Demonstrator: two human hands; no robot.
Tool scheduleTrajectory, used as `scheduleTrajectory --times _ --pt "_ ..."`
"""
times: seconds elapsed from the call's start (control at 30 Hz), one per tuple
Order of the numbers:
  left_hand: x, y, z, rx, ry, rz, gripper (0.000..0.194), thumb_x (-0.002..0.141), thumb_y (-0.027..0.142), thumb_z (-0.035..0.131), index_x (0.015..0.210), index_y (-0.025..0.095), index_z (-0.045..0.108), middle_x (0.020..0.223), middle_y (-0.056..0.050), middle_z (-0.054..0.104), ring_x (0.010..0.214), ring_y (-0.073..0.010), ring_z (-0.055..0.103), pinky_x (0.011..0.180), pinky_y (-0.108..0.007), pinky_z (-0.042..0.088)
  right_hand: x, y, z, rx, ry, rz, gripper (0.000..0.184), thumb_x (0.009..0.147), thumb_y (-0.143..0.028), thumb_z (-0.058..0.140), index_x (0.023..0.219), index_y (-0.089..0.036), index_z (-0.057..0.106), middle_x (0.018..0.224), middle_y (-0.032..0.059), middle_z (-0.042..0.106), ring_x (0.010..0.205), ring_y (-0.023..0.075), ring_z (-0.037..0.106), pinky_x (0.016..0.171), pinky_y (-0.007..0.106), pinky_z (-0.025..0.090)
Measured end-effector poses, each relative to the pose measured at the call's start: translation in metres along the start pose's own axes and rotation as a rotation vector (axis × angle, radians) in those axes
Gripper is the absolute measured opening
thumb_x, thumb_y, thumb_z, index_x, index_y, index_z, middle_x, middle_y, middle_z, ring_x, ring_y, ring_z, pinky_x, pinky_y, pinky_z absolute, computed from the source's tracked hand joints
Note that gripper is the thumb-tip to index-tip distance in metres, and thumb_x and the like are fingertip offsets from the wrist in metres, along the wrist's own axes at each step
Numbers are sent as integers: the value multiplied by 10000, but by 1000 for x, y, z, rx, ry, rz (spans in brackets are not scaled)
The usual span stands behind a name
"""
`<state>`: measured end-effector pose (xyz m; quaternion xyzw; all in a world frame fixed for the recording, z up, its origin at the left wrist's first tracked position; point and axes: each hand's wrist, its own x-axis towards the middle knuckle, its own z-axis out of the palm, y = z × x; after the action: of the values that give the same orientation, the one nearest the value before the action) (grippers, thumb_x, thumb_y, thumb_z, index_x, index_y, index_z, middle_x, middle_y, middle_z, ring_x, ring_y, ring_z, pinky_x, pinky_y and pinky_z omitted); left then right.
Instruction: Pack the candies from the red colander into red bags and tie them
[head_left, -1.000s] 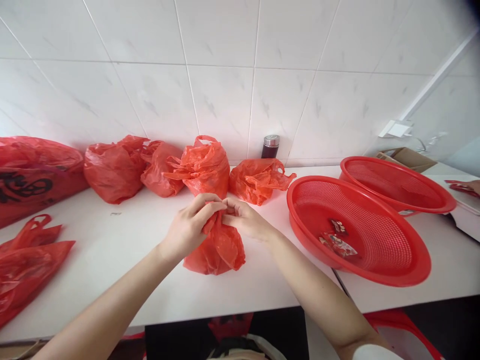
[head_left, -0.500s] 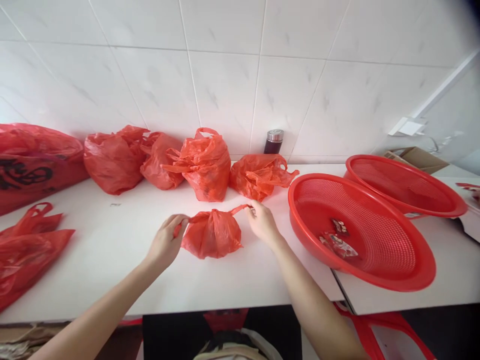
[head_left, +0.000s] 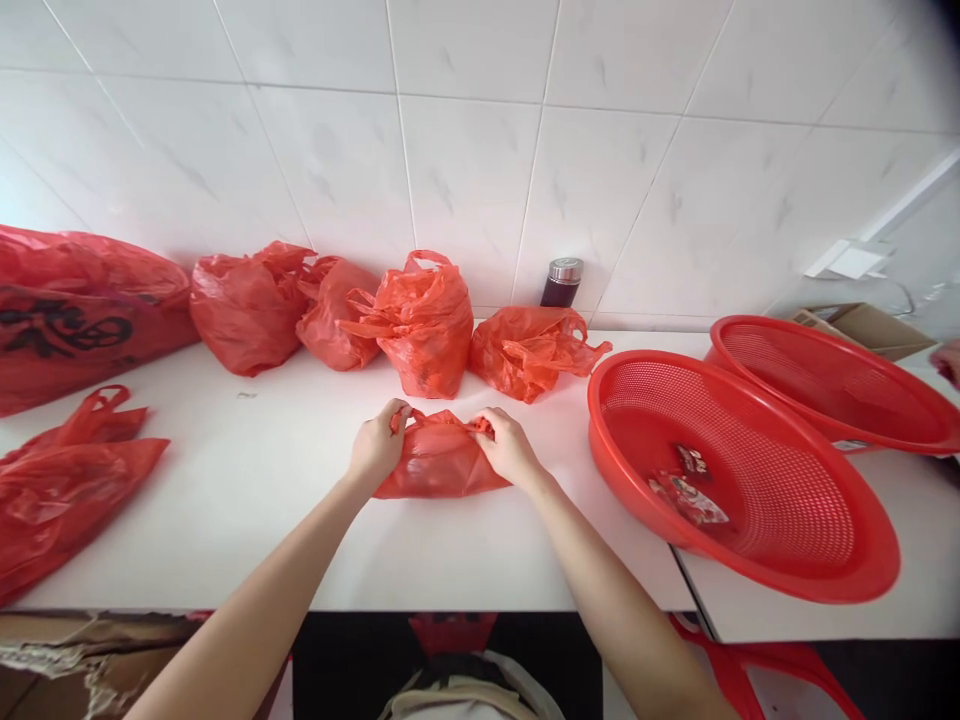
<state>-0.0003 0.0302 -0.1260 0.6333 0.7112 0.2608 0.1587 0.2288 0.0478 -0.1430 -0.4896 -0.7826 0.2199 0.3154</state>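
Note:
A small, filled red plastic bag point(head_left: 446, 465) lies on the white table in front of me. At its top left, my left hand point(head_left: 381, 440) is closed around gathered plastic. My right hand point(head_left: 506, 447) pinches a bunched handle at the top right. Between the two hands the bag's mouth is drawn together, and what is inside cannot be made out through the plastic. Just behind it rest another red bag point(head_left: 529, 350) with loose handles and a taller, fuller bag point(head_left: 424, 330).
More red bags point(head_left: 251, 310) line the tiled wall, and flat red bags point(head_left: 67, 480) lie at left. A dark flask with a silver lid point(head_left: 562, 283) stands behind. On the right are two red colanders point(head_left: 847, 540), the nearer holding small packets point(head_left: 690, 495), plus a cardboard box point(head_left: 870, 328).
My hands have come closer together, pulling the handles in over the bag's top. Earlier the handles were stretched out to both sides. The view has shifted slightly.

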Motion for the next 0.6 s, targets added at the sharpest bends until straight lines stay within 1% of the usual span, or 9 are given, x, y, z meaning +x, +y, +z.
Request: scheduleTrajectory --times 0.07,0.13,0.23,0.33,0.43,0.53,0.6 --pt "5 -4 4 48 -30 -3 341 955 411 285 1014 301 602 949 -24 725 775 -206 640 671 -277 416 5 12 1 -32 6 15 91 889 -196 478 905 -210 567 914 18 623 836 139 597 764 242 453" --pt "10 -9 10 102 -59 -5 331 940 362 310 988 303 632 926 -25 729 760 -215 638 637 -279 403 7 22 5 -85 12 41 85 899 -214 488 880 -212 571 886 11 627 799 142 590 735 244 437" --pt "16 -13 20 183 -71 -7 336 918 314 329 987 306 658 932 -41 732 765 -242 636 617 -298 382 8 30 12 -183 23 85 98 909 -215 492 934 -228 586 953 26 639 816 159 585 701 253 400" --pt "18 -14 28 246 -51 7 341 909 300 344 1050 314 654 1011 -50 724 796 -262 637 640 -321 371 9 33 19 -260 25 124 123 919 -223 487 987 -238 589 1000 52 637 884 188 574 692 265 375" --pt "19 -13 32 279 -31 30 353 914 287 347 1122 326 630 1099 -45 703 833 -260 637 670 -330 370 12 32 25 -289 23 162 142 936 -228 458 1006 -239 581 1019 72 630 928 206 556 718 278 368" --pt "18 -12 33 286 -14 24 355 930 320 334 1137 312 623 1100 -64 697 832 -262 639 683 -338 373 13 28 25 -260 21 188 154 939 -212 435 1010 -225 570 1036 92 615 952 217 541 751 293 366" --pt "14 -11 32 274 2 1 356 936 342 324 1116 287 626 1078 -87 698 818 -270 640 681 -344 376 12 25 19 -204 10 191 105 918 -216 473 965 -207 567 1009 93 608 942 217 538 762 298 369"
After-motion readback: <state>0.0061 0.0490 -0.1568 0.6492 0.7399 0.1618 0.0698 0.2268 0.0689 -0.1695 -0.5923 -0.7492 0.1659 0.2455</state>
